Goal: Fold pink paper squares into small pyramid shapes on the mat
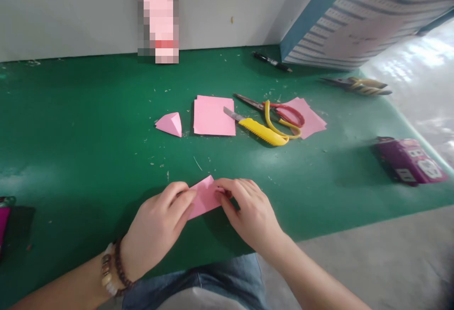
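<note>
Where hands pinch, pink paper, folded

A hand could slide widest over the left part of the tabletop, and sideways along the strip just beyond the left hand and right hand (only small scraps lie there). Straight ahead, a pink paper stack, a utility knife and scissors block a low pass; between the stack and a folded pink piece is a narrow gap. Right, room runs to a purple pouch. A wall and striped box bound the far side.
</note>
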Demonstrator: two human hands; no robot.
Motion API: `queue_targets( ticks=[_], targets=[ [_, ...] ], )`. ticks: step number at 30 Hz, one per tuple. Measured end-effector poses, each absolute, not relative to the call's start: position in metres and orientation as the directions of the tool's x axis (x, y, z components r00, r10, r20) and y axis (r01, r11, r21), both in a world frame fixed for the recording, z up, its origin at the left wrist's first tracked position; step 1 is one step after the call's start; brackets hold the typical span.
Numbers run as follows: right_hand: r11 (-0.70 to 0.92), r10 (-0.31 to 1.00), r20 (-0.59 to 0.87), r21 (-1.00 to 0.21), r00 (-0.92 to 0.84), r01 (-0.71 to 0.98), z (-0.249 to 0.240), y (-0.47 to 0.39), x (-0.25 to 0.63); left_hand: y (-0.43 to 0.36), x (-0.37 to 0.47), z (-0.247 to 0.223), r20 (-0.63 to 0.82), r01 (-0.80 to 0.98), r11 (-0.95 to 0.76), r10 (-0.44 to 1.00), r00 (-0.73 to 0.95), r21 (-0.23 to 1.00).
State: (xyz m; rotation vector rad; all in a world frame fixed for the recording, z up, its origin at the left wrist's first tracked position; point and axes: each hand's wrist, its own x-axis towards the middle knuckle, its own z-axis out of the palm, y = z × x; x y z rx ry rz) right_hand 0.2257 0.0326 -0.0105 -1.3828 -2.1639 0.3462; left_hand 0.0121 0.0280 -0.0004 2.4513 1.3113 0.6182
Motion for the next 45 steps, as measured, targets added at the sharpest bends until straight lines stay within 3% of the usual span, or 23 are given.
queue_targets(
  ticks=[4,10,18,45],
  targets=[
    [0.500,0.866,0.283,-0.498,-0.412,0.709,-0.006,0.043,0.224,0.026,0.009,-0.003,0.270,0.708,-0.590,0.807,0.525,0.389],
    [0.467,0.884,0.220,-0.463,-0.412,0.754,-0.011,0.051,0.220,0.022,0.011,0.004,0.361,0.703,-0.695,0.701,0.615,0.152],
    [0.479,0.878,0.263,-0.492,-0.400,0.727,-0.012,0.052,0.220,0.010,0.015,-0.002,0.324,0.649,-0.732,0.677,0.661,0.206],
    [0.475,0.880,0.243,-0.436,-0.408,0.765,-0.013,0.053,0.219,0.004,0.017,0.000,0.242,0.702,-0.699,0.711,0.661,0.136]
  ],
)
